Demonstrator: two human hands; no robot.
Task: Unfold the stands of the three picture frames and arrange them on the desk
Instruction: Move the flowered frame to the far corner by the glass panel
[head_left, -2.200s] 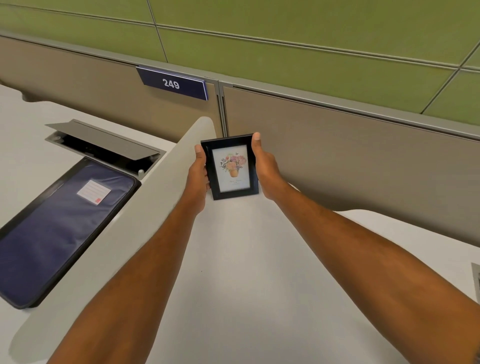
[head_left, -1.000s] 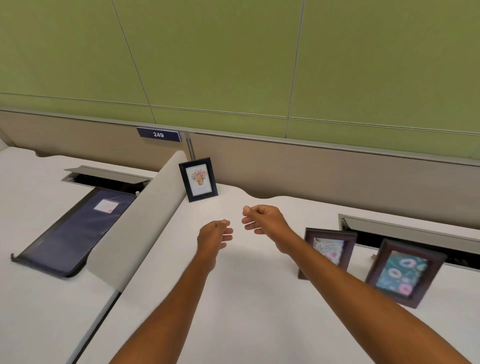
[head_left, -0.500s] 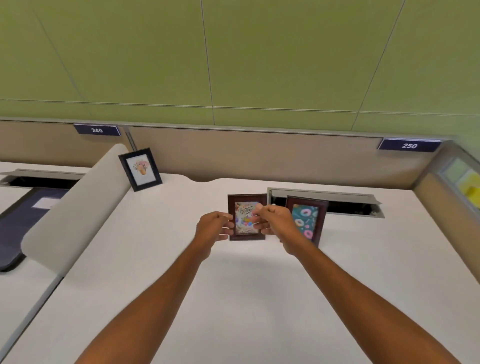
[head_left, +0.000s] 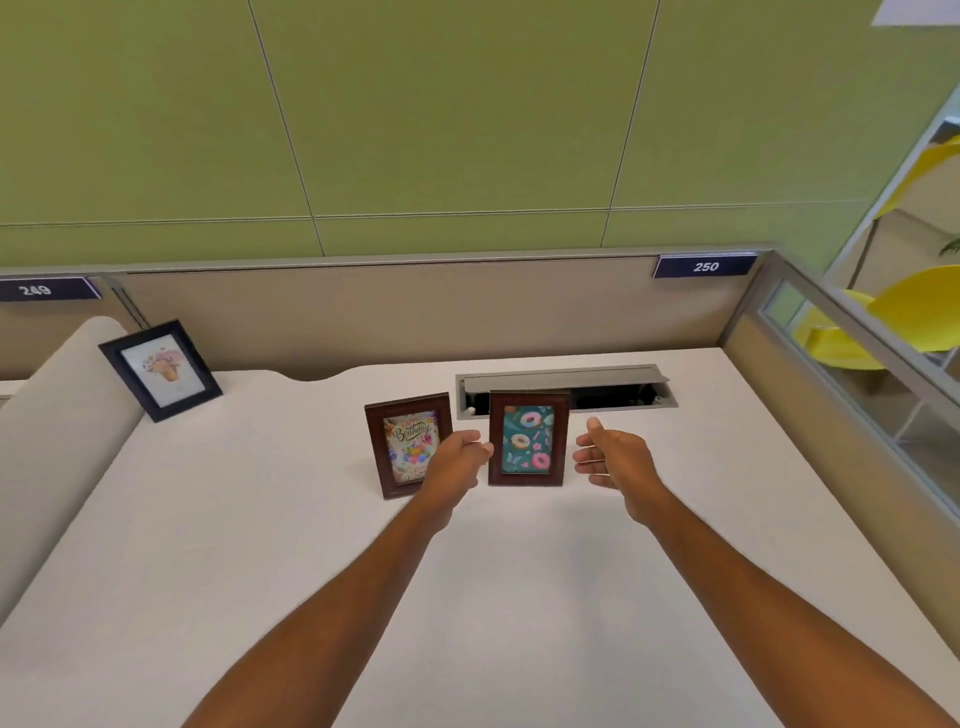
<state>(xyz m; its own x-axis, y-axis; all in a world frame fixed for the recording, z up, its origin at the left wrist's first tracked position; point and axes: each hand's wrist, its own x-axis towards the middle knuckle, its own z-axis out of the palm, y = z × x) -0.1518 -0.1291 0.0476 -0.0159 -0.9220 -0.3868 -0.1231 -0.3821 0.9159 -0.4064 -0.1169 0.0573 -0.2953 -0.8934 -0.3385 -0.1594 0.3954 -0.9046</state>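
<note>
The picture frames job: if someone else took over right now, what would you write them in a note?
Left hand: open, holding nothing, its fingers near the left edge of the donut frame; contact can't be told.
Right hand: open and empty, clear of that frame's right edge.
Frames: the black flower frame stands at the desk's far left by the divider. The birthday frame and donut frame stand side by side mid-desk, in front of the cable hatch.
Done: all three stand upright, so the stands seem unfolded.
Left: maybe straighten the donut frame, then finish.
</note>
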